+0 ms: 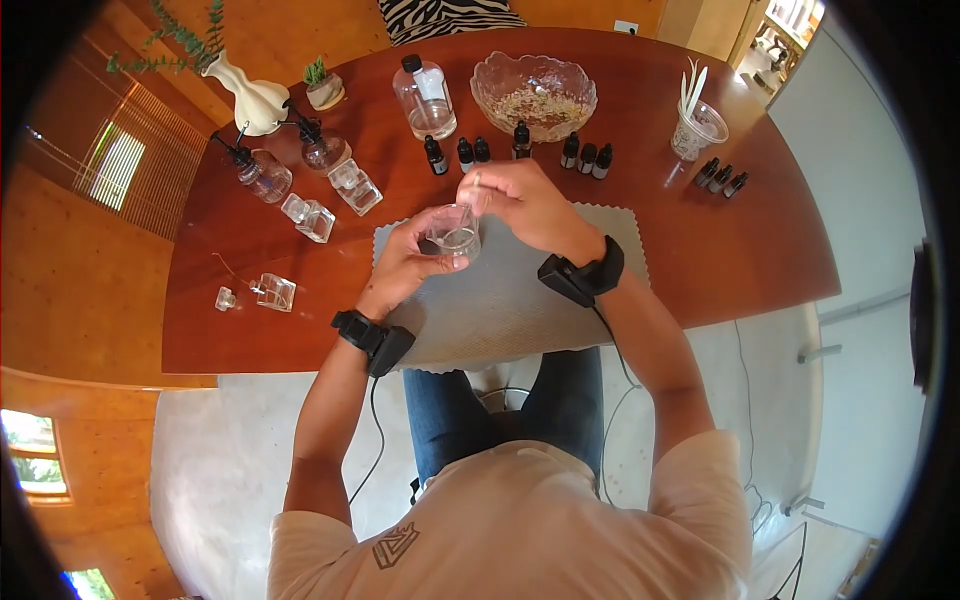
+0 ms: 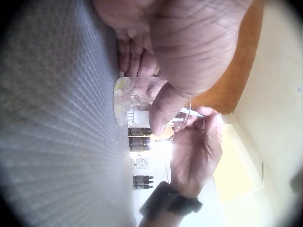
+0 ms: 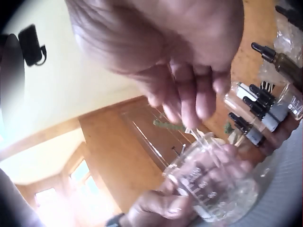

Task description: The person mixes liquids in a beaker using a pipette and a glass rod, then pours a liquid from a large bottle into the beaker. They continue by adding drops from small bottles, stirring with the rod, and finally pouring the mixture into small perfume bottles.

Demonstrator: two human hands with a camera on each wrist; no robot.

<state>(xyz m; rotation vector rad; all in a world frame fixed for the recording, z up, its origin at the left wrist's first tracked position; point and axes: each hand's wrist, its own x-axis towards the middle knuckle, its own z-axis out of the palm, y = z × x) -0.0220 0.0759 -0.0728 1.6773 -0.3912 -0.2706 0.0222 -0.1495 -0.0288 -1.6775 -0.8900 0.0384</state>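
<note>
My left hand (image 1: 405,265) grips a small clear glass beaker (image 1: 457,238) by its side, thumb on the near face and fingers behind. White measuring marks and a little clear liquid show on the beaker (image 3: 215,189) in the right wrist view. Above its rim, my right hand (image 1: 530,208) pinches a thin clear stirring rod (image 3: 215,153) between thumb and fingertips. The rod slants down into the beaker. Beneath both hands lies a grey mat (image 1: 480,310) with a scalloped edge.
Several black-capped dropper bottles (image 1: 435,156) line the mat's far side. Behind them stand a large bottle (image 1: 425,100) and a glass bowl (image 1: 535,95). Square perfume bottles (image 1: 310,218) are at left; a cup (image 1: 698,135) with white sticks is at right.
</note>
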